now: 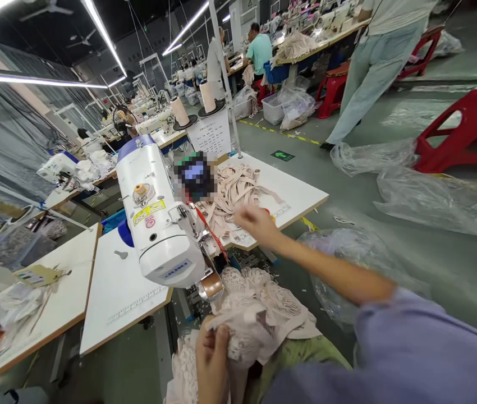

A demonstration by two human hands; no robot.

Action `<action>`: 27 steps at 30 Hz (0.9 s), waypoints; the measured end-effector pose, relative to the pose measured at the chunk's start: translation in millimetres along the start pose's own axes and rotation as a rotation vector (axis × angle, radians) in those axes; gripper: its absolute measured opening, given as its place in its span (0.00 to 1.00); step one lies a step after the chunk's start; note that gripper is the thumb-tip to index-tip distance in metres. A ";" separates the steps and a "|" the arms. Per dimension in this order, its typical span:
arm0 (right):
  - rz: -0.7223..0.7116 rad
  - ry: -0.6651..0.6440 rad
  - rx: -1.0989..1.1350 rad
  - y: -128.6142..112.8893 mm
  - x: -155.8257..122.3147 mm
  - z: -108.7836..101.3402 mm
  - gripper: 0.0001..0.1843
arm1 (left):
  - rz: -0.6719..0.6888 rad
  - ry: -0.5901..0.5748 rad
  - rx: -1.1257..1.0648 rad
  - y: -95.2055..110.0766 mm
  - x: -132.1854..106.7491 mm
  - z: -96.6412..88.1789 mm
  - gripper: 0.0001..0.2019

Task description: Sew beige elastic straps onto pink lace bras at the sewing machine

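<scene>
White JUKI sewing machine (154, 185), centre-left, hiding some of the white table (124, 292)! Beige lace (278, 303) bunches lower centre; red stool (474, 123), right edge; beige strips (238, 185) heap mid-frame. Left hand (213, 359) pinches the lace. Printed sheet (211, 134), upper centre, too small to read. Right hand (258, 225), blurred, at the strips: grip? Can't tell. Yellow label (149, 212), green arrow floor sign (283, 155).

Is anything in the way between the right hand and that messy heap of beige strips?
Nothing visible is. The right hand is at the near edge of the heap of beige strips; the sewing machine stands on the heap's other side. Blur hides whether they touch.
</scene>
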State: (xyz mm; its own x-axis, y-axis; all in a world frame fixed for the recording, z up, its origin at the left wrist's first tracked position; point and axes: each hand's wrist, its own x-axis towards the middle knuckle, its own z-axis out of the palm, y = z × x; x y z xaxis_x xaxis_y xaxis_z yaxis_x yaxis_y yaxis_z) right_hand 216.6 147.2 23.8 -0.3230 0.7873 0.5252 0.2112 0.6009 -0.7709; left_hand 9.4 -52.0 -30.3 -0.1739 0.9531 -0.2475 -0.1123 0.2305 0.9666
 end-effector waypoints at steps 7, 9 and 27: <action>0.340 -0.408 0.043 -47.9 -185.9 61.6 0.31 | -0.086 0.114 -0.186 -18.6 4.3 21.9 0.21; 0.457 -0.335 0.095 -53.3 -189.7 75.2 0.24 | 0.031 0.096 0.057 -16.5 4.1 25.3 0.19; 0.497 -0.335 0.187 -51.2 -195.5 101.4 0.22 | 0.393 0.181 0.532 -41.0 -4.3 20.4 0.18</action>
State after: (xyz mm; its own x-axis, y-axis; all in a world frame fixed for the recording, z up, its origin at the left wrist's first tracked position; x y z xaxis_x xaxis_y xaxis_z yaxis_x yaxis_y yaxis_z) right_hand 175.4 -51.5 -76.0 -0.5054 0.8623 -0.0304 0.2553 0.1158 -0.9599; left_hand 34.7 -61.6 -67.5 -0.2695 0.9486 0.1660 0.4802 -0.0171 0.8770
